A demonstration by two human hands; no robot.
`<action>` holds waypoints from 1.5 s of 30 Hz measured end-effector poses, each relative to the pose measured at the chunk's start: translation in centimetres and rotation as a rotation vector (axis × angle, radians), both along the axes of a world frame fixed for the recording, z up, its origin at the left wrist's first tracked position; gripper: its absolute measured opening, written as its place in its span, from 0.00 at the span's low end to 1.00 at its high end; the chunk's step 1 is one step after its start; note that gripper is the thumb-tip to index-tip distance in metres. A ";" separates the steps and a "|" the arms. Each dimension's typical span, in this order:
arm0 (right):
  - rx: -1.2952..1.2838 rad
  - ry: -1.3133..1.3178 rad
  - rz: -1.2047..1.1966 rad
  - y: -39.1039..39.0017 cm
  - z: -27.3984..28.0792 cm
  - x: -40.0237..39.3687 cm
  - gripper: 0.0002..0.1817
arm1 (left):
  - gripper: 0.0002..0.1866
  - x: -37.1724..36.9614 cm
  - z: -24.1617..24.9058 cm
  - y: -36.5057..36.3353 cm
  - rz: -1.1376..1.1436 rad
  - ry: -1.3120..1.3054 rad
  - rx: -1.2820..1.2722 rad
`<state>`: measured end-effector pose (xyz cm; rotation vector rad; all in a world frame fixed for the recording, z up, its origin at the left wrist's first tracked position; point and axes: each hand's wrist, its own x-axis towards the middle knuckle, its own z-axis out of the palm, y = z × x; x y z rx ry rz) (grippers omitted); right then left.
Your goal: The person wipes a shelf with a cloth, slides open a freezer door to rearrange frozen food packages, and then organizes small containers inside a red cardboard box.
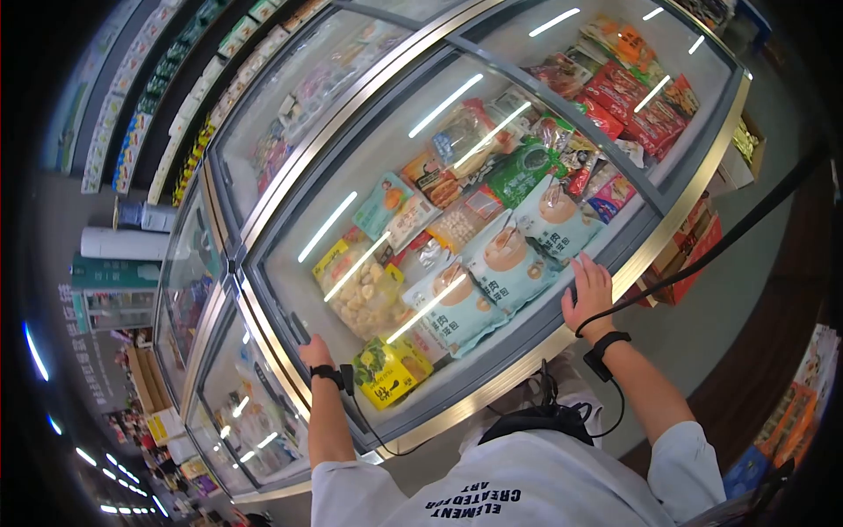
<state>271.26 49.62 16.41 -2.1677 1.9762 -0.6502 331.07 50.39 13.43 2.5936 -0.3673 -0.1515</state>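
Note:
My left hand (316,351) is closed at the left edge of a chest freezer's glass lid (351,224), by a dark handle (299,328); its fingers are partly hidden. My right hand (590,292) rests at the lid's front right, fingers stretched over the glass beside a dark grip. Under the glass, near my right hand, lie several pale blue bags (514,255) with round pictures. A yellow box (386,369) sits close to my left hand. Behind it lies a clear bag of pale round pieces (360,294).
Red packages (637,105) fill the adjoining freezer section. Stocked shelves (167,88) rise at the far left. Cartons (694,246) stand on the floor at the right. A black cable (702,259) runs across my right wrist, and wrist straps (606,347) have cords hanging from them.

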 end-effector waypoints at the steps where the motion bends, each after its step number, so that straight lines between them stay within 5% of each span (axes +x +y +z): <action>1: -0.001 -0.023 0.016 0.1 -0.1 -0.1 0.33 | 0.28 -1.6 1.8 -0.9 -0.019 -0.007 0.003; 4: 0.002 -0.072 0.015 -0.1 -0.1 -0.2 0.33 | 0.27 -3.9 4.5 -2.4 0.080 0.187 0.089; 7: 0.024 -0.087 0.026 0.0 0.0 -0.2 0.33 | 0.25 -2.8 3.5 -2.1 0.067 0.526 -0.348; 11: 0.033 -0.103 0.061 0.0 0.3 -0.1 0.32 | 0.23 -6.1 3.6 -3.5 0.092 0.501 -0.341; 14: 0.030 -0.103 0.078 0.0 0.3 -0.3 0.32 | 0.20 -7.7 2.3 -4.7 -0.028 0.658 -0.397; 16: 0.015 -0.100 0.086 0.0 0.3 -0.2 0.31 | 0.20 -11.8 3.9 -5.9 -0.176 1.018 -0.528; 18: 0.037 -0.071 0.078 -0.1 0.3 -0.2 0.32 | 0.21 -8.6 -2.8 -6.5 -0.257 0.700 -0.305; 20: 0.044 -0.069 0.080 0.0 0.4 -0.1 0.32 | 0.22 -15.3 -0.1 -8.5 -0.241 0.495 -0.270; 22: 0.055 -0.059 0.081 0.0 0.2 -0.1 0.33 | 0.24 -20.8 2.9 -10.1 -0.275 0.605 -0.315; 24: 0.030 -0.050 0.067 0.0 0.1 -0.1 0.31 | 0.12 -23.9 1.8 -12.2 -0.324 0.695 -0.348; 28: 0.055 0.013 0.062 -0.1 -0.1 0.0 0.31 | 0.08 -29.9 1.0 -16.2 -0.479 1.031 -0.413; 30: 0.051 0.041 0.073 -0.2 -0.3 0.0 0.31 | 0.20 -31.9 4.5 -16.8 -0.663 1.303 -0.445; 32: 0.057 0.075 0.084 -0.2 0.2 0.2 0.30 | 0.17 -31.7 0.2 -18.5 -0.805 1.622 -0.456; 35: 0.055 0.091 0.092 -0.3 0.4 0.4 0.29 | 0.16 -32.1 4.2 -15.1 -0.750 1.748 -0.568; 45: -0.006 0.086 0.122 -0.2 -0.6 -0.1 0.23 | 0.20 -18.1 3.5 -1.8 -0.485 1.548 -0.512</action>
